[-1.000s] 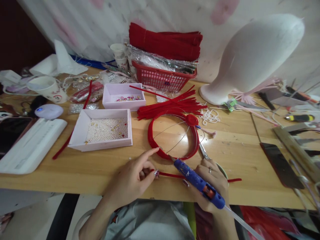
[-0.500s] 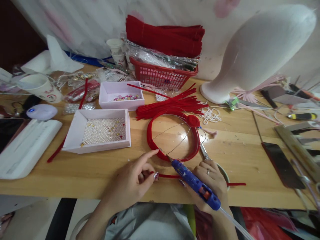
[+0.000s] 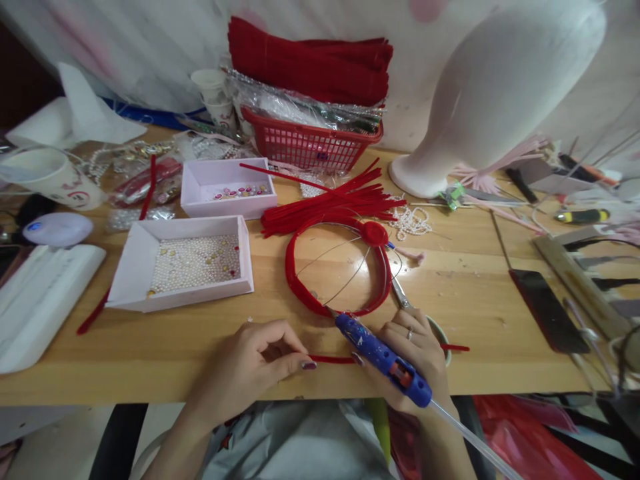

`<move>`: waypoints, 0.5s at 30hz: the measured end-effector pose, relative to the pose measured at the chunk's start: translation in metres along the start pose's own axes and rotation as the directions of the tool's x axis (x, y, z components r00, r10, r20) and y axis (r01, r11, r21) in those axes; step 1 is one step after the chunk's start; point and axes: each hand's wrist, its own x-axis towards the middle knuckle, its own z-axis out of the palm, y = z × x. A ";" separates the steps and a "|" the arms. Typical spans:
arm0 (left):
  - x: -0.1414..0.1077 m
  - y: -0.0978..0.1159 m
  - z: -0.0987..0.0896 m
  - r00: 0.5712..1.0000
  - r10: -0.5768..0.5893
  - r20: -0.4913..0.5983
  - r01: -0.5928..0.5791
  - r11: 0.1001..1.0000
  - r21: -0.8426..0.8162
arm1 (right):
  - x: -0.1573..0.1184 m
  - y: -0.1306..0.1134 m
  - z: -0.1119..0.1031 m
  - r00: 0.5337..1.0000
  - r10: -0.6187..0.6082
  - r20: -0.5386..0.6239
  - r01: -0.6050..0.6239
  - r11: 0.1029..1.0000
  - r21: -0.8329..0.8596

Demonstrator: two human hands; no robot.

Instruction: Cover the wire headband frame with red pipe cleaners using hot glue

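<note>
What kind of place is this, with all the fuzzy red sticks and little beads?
Probably a craft workspace, maybe a small workshop. The right hand holds a blue glue gun, pearly beads fill a pale box, and fuzzy red sticks lie bunched together.

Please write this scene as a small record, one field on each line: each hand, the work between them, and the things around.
Left hand: pinches a red strip
Right hand: grips a blue glue gun
Strip: runs from left fingertips toward right hand
Glue gun tip: at near edge of hoop; contact unclear
Hoop: red, lying on table, wires across it
Scissors: beside hoop, partly hidden by right hand
Left of hoop: pearl box, gem box
Behind: red basket, white mannequin head
</note>
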 end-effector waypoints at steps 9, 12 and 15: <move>-0.002 0.007 0.002 0.999 0.021 0.033 -0.023 0.998 0.066 | 0.003 -0.001 0.002 0.999 -0.039 0.007 0.039 0.997 -0.073; -0.001 0.008 0.003 0.999 0.023 0.033 -0.026 0.997 0.077 | 0.002 -0.001 0.003 0.999 -0.033 0.004 0.033 0.997 -0.064; 0.000 0.009 0.003 0.999 0.028 0.030 -0.030 0.994 0.101 | 0.001 -0.001 0.003 1.000 -0.029 -0.003 0.029 0.997 -0.066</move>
